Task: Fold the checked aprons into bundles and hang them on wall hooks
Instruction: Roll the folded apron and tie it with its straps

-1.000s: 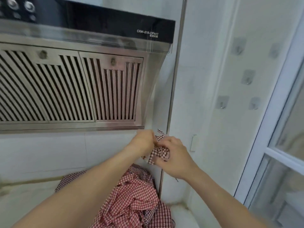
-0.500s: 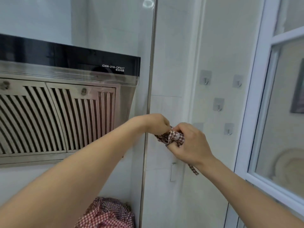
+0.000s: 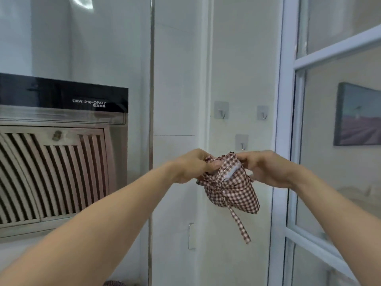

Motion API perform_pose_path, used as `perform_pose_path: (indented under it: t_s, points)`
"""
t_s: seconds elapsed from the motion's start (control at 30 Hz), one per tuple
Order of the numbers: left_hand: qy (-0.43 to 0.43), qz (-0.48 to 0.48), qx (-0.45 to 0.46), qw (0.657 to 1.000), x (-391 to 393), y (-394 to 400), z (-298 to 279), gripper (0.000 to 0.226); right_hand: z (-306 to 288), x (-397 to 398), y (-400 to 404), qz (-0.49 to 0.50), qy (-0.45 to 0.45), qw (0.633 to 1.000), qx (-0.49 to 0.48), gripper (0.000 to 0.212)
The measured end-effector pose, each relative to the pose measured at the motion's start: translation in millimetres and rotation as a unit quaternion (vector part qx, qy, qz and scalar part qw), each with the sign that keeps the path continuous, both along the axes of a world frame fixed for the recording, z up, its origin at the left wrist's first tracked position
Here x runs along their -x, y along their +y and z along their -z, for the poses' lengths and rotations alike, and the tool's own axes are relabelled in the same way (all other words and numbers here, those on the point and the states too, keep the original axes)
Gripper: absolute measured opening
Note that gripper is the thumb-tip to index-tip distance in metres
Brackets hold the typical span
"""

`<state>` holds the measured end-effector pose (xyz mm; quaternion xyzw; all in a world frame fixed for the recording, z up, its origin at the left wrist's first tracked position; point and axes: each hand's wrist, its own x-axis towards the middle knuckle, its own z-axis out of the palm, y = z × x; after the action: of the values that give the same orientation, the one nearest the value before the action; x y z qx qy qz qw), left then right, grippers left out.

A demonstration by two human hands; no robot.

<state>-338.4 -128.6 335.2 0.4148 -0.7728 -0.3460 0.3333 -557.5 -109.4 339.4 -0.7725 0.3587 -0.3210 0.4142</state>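
A brown-and-white checked apron bundle (image 3: 232, 193) hangs in the air between both hands, with one strap dangling below it. My left hand (image 3: 190, 166) grips its top left edge and my right hand (image 3: 261, 168) pinches its top right edge. Three metal wall hooks sit on the wall right behind and above: an upper left hook (image 3: 221, 112), an upper right hook (image 3: 262, 113) and a lower hook (image 3: 242, 142) just above the bundle. A scrap of red checked cloth (image 3: 114, 283) shows at the bottom edge.
A steel range hood (image 3: 61, 162) with a black top panel fills the left. A vertical metal pipe (image 3: 152, 120) runs down the wall corner. A white-framed glass door (image 3: 288, 141) stands at the right. A small white switch plate (image 3: 191, 236) sits low on the wall.
Both hands have risen and moved right toward the hooks with the bundle, and have spread apart. The view has swung up and right; the apron pile is almost out of sight.
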Motion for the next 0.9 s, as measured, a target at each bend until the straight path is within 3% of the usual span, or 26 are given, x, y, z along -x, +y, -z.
perform_pose_path:
  t_s: [0.17,0.27,0.5,0.7,0.9]
  points:
    - [-0.048,-0.030,0.160,0.986,42,-20,-2,0.020,-16,30,-33,0.102,0.065,0.992,0.034,0.023]
    - [-0.088,-0.037,0.238,0.967,60,-31,-1,0.013,-25,41,-47,0.085,0.110,0.989,0.042,0.032]
    - [-0.013,-0.067,0.268,0.961,83,-62,8,0.009,-28,62,-82,0.098,0.178,0.976,0.083,0.034]
    - [0.049,-0.109,0.288,0.950,92,-74,0,0.016,-33,65,-101,0.137,0.170,0.958,0.184,0.016]
    - [-0.017,-0.164,0.320,0.933,102,-82,-8,0.022,-49,66,-122,0.159,0.233,0.929,0.241,0.019]
